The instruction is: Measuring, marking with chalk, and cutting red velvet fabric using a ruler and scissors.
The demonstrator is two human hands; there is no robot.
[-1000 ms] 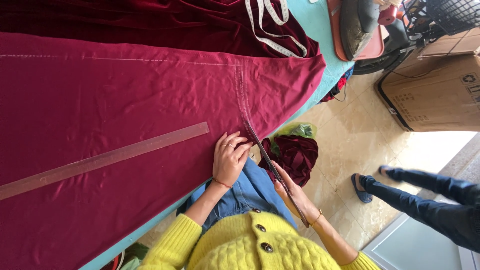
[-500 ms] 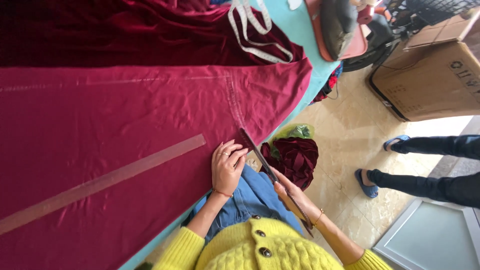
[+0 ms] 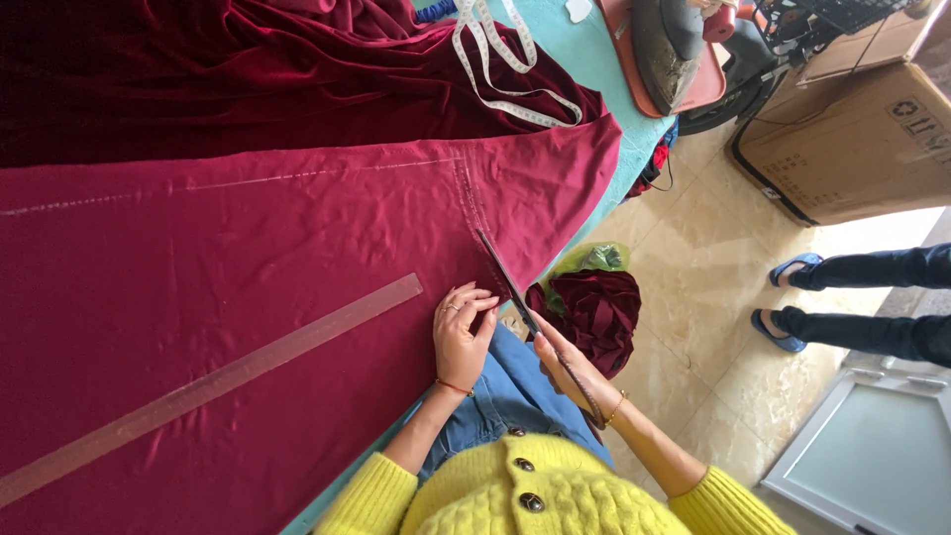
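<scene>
My left hand (image 3: pixel 461 337) lies flat pinning the red cloth (image 3: pixel 248 297) at the desk (image 3: pixel 604 69) edge so it won't slide, right hand (image 3: pixel 565 362) gripping scissors (image 3: pixel 505 282) cutting along the chalk line

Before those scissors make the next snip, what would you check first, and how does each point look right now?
1. Left hand flat on the red cloth beside the blades: ok.
2. Left fingers out of the blades' path: cannot tell, they lie very close.
3. Scissors held by the right hand: ok.
4. Blades following the chalk line: ok, they point along it.
5. Clear ruler away from the cut: ok.
6. Tape measure away from the cut: ok, it lies at the far end.
</scene>
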